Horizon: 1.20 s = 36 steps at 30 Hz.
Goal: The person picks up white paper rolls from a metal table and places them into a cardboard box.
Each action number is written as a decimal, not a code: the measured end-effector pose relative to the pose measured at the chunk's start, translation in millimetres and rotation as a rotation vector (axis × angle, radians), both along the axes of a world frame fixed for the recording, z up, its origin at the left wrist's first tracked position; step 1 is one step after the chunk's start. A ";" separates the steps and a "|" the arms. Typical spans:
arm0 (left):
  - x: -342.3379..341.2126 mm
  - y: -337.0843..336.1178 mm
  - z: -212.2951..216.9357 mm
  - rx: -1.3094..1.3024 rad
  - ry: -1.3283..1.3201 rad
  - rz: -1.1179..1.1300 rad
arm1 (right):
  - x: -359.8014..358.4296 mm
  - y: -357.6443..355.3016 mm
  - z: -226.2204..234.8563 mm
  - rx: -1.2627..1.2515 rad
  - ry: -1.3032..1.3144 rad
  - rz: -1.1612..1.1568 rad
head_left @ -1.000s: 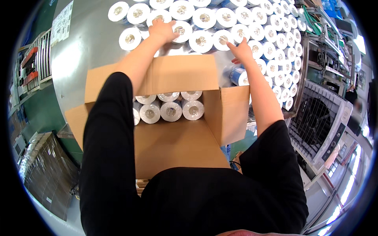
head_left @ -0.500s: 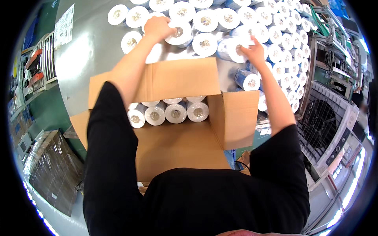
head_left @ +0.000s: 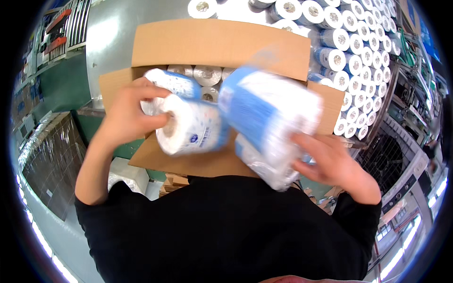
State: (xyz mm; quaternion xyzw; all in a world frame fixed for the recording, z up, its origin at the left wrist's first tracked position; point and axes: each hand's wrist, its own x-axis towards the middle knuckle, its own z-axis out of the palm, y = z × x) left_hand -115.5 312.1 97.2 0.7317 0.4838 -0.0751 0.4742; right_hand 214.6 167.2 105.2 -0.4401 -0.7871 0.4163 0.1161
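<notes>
Factory clutter rings the scene: a grey metal surface [head_left: 118, 42] at the far side carries rows of wrapped white rolls [head_left: 358, 52], with machinery to the right. An open cardboard box [head_left: 222, 45] sits just near of those rows, its flaps spread, and a few rolls [head_left: 207, 74] stand on end inside against the far wall. Both hands hover over the box. The left hand [head_left: 125, 118] is closed around two wrapped rolls [head_left: 186, 125], their long axis running left to right, the open core facing left. The right hand [head_left: 332, 162] grips a blurred blue-and-white pack [head_left: 271, 118] from its near right side, fingers spread under it. The pack touches the left hand's rolls, and both loads lie directly above the box's empty near half.
</notes>
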 end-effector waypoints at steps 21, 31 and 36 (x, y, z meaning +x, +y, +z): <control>78.1 183.9 -226.7 0.799 0.268 -0.617 | 47.5 129.3 -190.8 -0.218 -0.348 -0.771; 121.9 205.2 -265.0 0.712 0.386 -0.746 | 15.4 113.8 -316.6 -0.480 -0.455 -0.808; 95.1 213.5 -245.3 0.481 0.176 -0.267 | 36.5 107.7 -326.5 -0.280 -0.355 -0.684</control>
